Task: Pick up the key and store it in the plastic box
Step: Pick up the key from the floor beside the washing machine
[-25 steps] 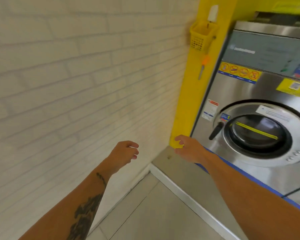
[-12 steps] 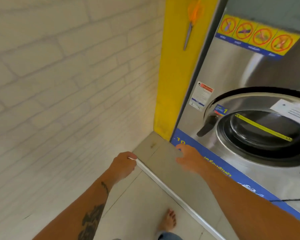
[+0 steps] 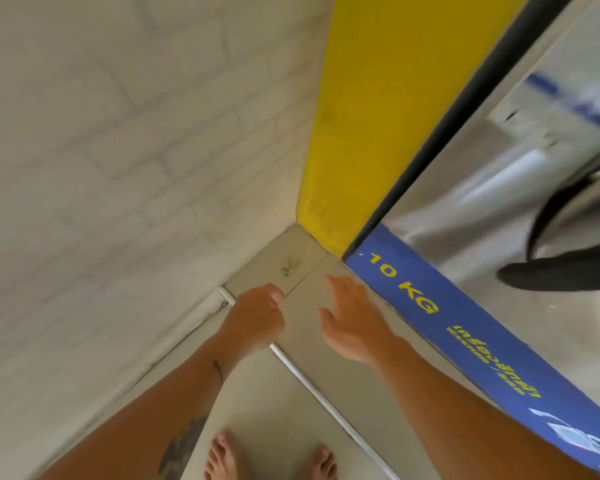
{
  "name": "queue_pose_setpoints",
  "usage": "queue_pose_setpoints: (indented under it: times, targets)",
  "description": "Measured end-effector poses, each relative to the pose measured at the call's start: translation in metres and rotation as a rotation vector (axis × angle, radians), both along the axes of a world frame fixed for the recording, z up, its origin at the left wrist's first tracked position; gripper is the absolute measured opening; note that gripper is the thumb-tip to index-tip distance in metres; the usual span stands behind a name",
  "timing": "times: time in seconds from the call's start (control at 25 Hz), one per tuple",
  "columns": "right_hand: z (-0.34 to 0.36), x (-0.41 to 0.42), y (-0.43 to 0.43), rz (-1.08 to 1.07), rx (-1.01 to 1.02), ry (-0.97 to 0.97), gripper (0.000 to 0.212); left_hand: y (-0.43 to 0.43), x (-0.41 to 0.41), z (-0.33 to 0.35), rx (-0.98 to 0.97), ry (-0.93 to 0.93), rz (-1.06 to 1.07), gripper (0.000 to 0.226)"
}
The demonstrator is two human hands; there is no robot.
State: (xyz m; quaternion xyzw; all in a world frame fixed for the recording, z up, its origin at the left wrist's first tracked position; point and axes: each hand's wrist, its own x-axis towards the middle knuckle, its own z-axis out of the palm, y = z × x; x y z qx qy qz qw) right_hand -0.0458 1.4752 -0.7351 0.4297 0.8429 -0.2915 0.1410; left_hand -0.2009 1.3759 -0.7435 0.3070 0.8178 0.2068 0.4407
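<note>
A small key [image 3: 290, 265] on a ring lies on the raised grey step in the corner, where the white brick wall meets the yellow pillar. My left hand [image 3: 257, 318] hovers just short of it, its fingers curled loosely with nothing in them. My right hand [image 3: 352, 320] is open, palm turned left and fingers stretched toward the key, a hand's width to its right. The plastic box is out of view.
A steel washing machine [image 3: 520, 174] with a blue "10 KG" strip [image 3: 465, 323] fills the right side. The yellow pillar [image 3: 378, 116] rises behind the corner. A metal trim [image 3: 312, 382] edges the step. My bare feet [image 3: 222, 459] stand on the tiled floor below.
The view has dropped and closed in on the corner, so the key now shows plainly. Both hands have moved forward over the step toward it. The yellow basket has left the frame.
</note>
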Motion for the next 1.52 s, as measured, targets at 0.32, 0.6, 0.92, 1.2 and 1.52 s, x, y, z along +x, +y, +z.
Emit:
queue_pose_setpoints:
  times: [0.32, 0.6, 0.92, 1.2, 1.52]
  targets:
    - [-0.213, -0.011, 0.031, -0.007, 0.01, -0.066, 0.065, 0.061, -0.026, -0.194, 0.133, 0.25, -0.122, 0.044]
    - [-0.287, -0.029, 0.031, 0.032, 0.269, -0.1, 0.08, 0.083, -0.032, -0.254, 0.369, 0.616, -0.459, 0.056]
    - [-0.311, -0.024, 0.021, -0.004, 0.338, -0.072, 0.08, 0.091, -0.049, -0.274, 0.352, 0.587, -0.45, 0.032]
    - [-0.312, -0.022, 0.023, 0.019, 0.337, -0.075, 0.082, 0.106, -0.056, -0.262, 0.439, 0.507, -0.295, 0.015]
    - [-0.277, -0.027, 0.042, 0.063, 0.078, -0.182, 0.086, 0.089, -0.02, -0.2, 0.331, -0.149, 0.441, 0.018]
